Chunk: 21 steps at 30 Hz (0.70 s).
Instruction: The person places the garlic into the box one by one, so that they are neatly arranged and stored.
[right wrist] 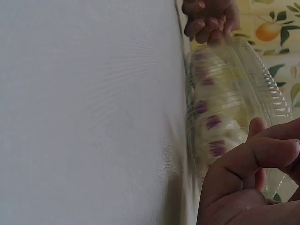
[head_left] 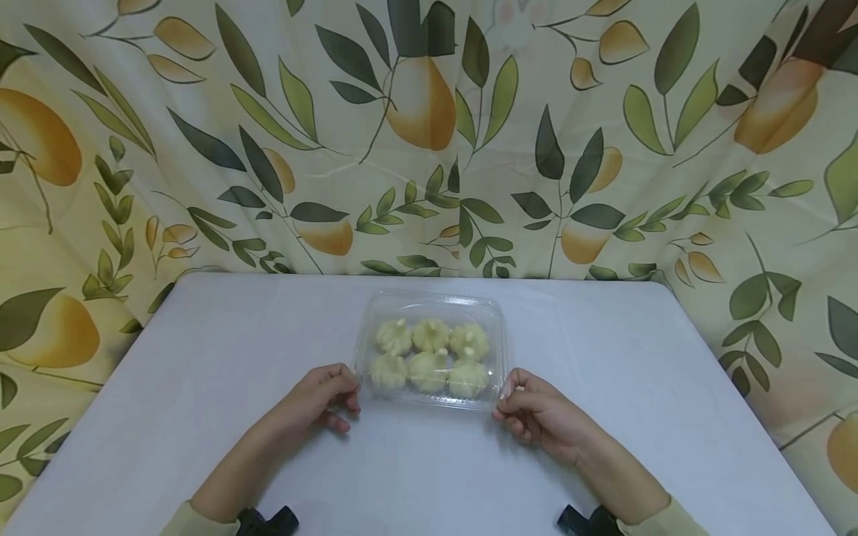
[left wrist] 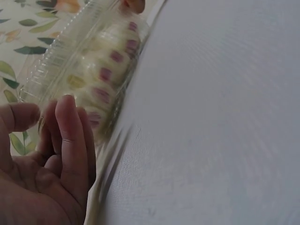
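Note:
A clear plastic clamshell box (head_left: 432, 406) holds several pale, garlic-shaped pieces (head_left: 430, 371) in two rows. Purple patches show on the sides of the pieces (right wrist: 213, 123) in the right wrist view. At the box's left edge, near the front corner, my left hand (head_left: 327, 398) pinches the plastic between thumb and fingers. The right front corner is gripped by my right hand (head_left: 536, 417), with the thumb toward me. The lid looks closed. Whether the box rests fully on the table or is slightly raised, I cannot tell.
A white cloth covers the table (head_left: 429, 476), whose far edge meets a curtain (head_left: 415, 171) printed with leaves and fruit. Dark wrist straps (head_left: 268, 521) show near both sleeves at the bottom of the head view.

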Each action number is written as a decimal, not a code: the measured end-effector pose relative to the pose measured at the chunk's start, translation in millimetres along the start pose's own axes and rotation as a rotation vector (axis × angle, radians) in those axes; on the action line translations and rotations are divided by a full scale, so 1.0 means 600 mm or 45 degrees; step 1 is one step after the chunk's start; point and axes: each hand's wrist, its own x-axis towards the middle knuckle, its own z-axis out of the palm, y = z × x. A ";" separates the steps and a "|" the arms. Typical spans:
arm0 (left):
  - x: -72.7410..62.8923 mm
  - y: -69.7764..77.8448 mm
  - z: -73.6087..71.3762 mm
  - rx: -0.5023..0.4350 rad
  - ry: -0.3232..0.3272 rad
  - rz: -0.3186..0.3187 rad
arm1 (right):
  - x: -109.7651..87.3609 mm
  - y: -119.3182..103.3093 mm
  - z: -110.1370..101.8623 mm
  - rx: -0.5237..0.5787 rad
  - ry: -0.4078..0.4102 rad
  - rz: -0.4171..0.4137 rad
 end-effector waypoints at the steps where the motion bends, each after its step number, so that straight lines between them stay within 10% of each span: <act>1: 0.000 0.000 0.001 -0.003 0.003 -0.004 | 0.000 -0.001 0.000 -0.014 0.005 0.004; 12: -0.002 0.003 -0.004 0.026 -0.071 -0.034 | -0.005 -0.014 -0.017 -0.468 -0.110 0.060; 21: -0.001 0.000 -0.003 0.041 -0.135 0.007 | -0.007 -0.013 -0.013 -0.465 -0.096 0.049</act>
